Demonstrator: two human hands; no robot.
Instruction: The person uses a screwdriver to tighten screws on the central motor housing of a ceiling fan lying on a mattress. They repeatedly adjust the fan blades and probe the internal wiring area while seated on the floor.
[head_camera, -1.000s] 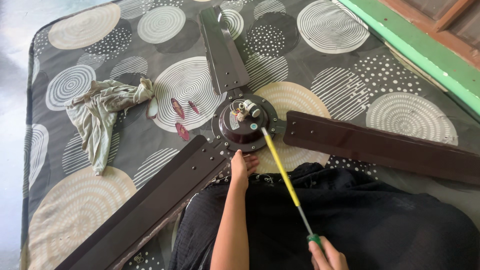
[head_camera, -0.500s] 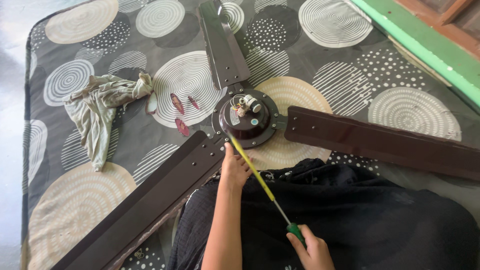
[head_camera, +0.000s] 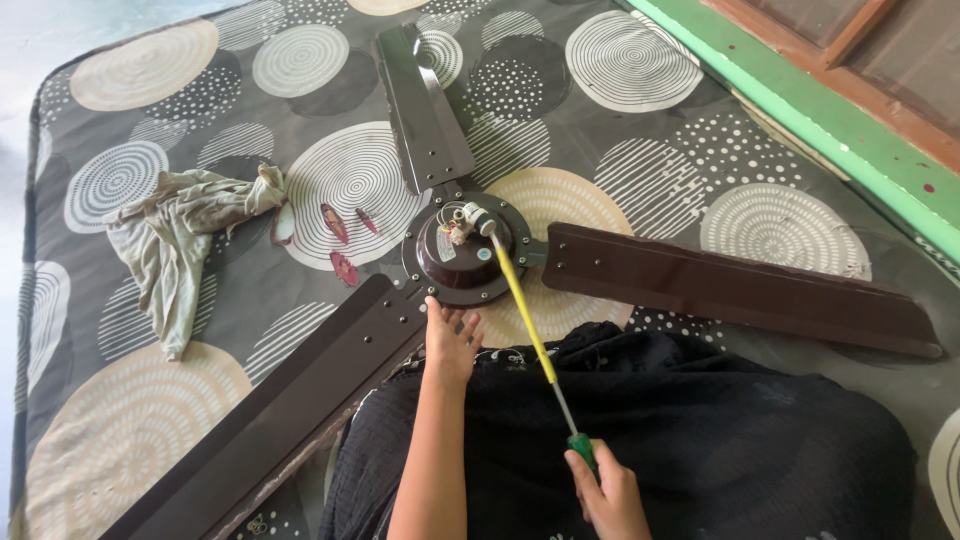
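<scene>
At the bottom edge, our right hand (head_camera: 605, 495) is clenched round the green handle of a screwdriver (head_camera: 530, 335), whose yellow shaft slants up to the wire stub atop the fan hub (head_camera: 462, 258). Our left hand (head_camera: 452, 335) lies flat and unclenched, fingers spread, on the hub's near rim where the blade (head_camera: 290, 400) bolts on. We judge we are working on the hub fittings; the tip needs seating squarely while the hub is steadied. A rag (head_camera: 180, 240) lies well apart.

The near fan blade (head_camera: 270, 420) and right hand (head_camera: 608, 500) run off the bottom edge.
</scene>
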